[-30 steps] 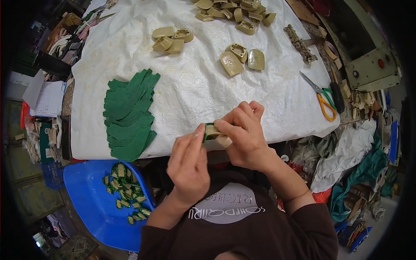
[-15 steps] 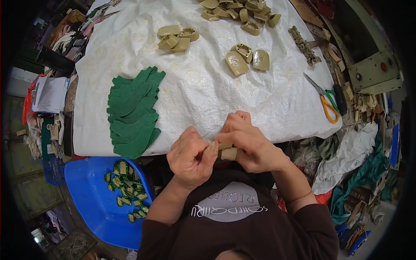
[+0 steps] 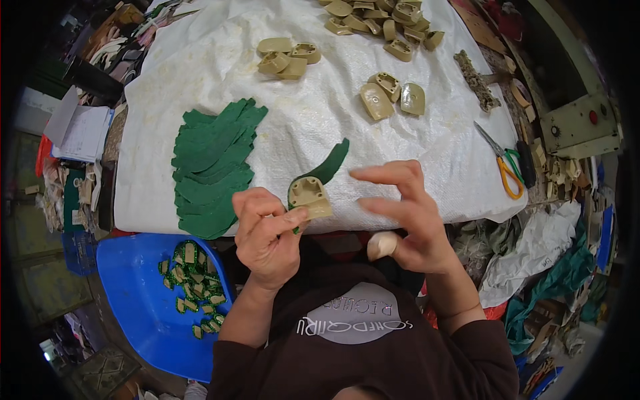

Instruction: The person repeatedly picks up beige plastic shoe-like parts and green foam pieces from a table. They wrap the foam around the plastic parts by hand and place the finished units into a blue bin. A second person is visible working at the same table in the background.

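Observation:
My left hand [image 3: 265, 241] pinches a beige plastic shoe heel [image 3: 308, 192] above the table's near edge, its hollow side with small holes facing up. A green strip [image 3: 331, 162] lies along the heel's curved wall, and its free end sticks out to the upper right. My right hand [image 3: 417, 223] is apart from the heel on its right, fingers spread and slightly blurred, with nothing in it. To the left lies an overlapping stack of green strips [image 3: 215, 170] on the white woven sheet [image 3: 293, 120].
More bare heels sit in a small group [image 3: 290, 61], another group [image 3: 383, 100] and a far pile [image 3: 380, 17]. Scissors [image 3: 501, 160] lie at the right. A blue basin [image 3: 133, 293] at lower left holds several green-edged heels. A machine box [image 3: 580, 127] stands at far right.
My hands, close together before, have parted. The right hand has opened and moved away to the right. The heel with its green strip now shows in the left hand. The view has shifted slightly.

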The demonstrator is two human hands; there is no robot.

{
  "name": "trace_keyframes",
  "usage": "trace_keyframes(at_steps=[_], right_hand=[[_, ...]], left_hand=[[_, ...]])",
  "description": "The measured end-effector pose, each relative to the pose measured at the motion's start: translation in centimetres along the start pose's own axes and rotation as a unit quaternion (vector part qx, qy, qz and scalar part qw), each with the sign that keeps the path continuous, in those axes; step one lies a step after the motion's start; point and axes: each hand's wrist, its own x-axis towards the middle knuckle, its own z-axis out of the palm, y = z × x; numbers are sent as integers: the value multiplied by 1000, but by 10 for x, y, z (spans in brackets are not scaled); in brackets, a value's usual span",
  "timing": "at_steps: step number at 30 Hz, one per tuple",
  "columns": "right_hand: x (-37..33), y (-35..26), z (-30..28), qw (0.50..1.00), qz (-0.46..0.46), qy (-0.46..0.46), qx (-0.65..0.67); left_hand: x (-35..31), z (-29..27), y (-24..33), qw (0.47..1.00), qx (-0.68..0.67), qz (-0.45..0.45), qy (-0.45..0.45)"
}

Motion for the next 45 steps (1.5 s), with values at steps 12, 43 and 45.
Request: trace_keyframes(at_steps=[12,43,45], right_hand=[[-32,7,46,838,265,199,433],[-13,30,0,837,343,-65,422],[-10,28,2,844,337,-69,411]], left_hand=[[4,9,22,989,-74,63,-115],[1,19,16,971,-108,55,-206],[5,17,18,968,-74,71,-231]])
